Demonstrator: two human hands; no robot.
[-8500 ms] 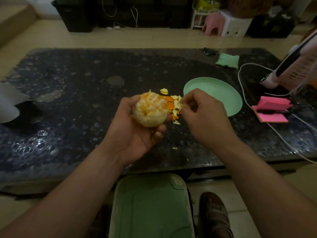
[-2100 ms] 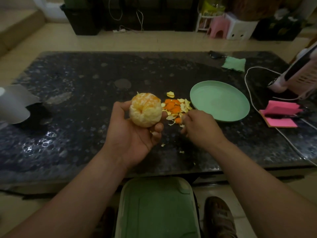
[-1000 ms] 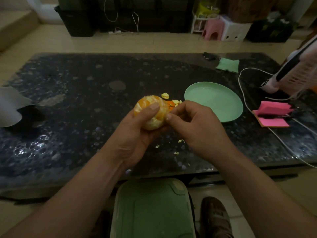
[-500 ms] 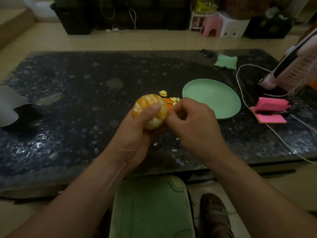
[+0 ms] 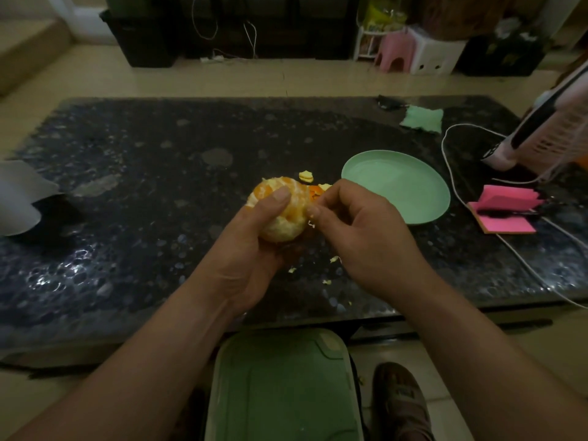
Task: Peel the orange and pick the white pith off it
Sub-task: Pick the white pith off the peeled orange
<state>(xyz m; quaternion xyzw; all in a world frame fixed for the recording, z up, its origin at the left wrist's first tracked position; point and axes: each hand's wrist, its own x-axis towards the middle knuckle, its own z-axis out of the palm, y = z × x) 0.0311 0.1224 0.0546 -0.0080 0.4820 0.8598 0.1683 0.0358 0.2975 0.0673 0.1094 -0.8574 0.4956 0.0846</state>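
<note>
Now my left hand [image 5: 251,249] wraps the orange [image 5: 288,218] above the table [image 5: 143,173], thumb across the top to steady it for picking. My right hand [image 5: 359,237] pinches pith [image 5: 310,222] at its right flank. Scraps [image 5: 306,176] lie on the table beside the plate [image 5: 397,186], none in it.

Table [image 5: 159,186]: spans the view.
Orange [image 5: 288,214]: above the table's middle, gripped from below by the left hand [image 5: 251,259], thumb on top.
Right hand [image 5: 366,237]: just right of the orange, pinching at its right side.
Peel scraps [image 5: 306,176]: on the table behind the orange, with smaller bits nearer.
Plate [image 5: 397,189]: on the table, right of the scraps.
Notepad [image 5: 506,211]: right of the plate, the cable [image 5: 444,154] between them.
Cloth [image 5: 421,119]: behind the plate.
Container [image 5: 280,386]: on the floor before the table, with a foot [image 5: 401,402] on its right.
</note>
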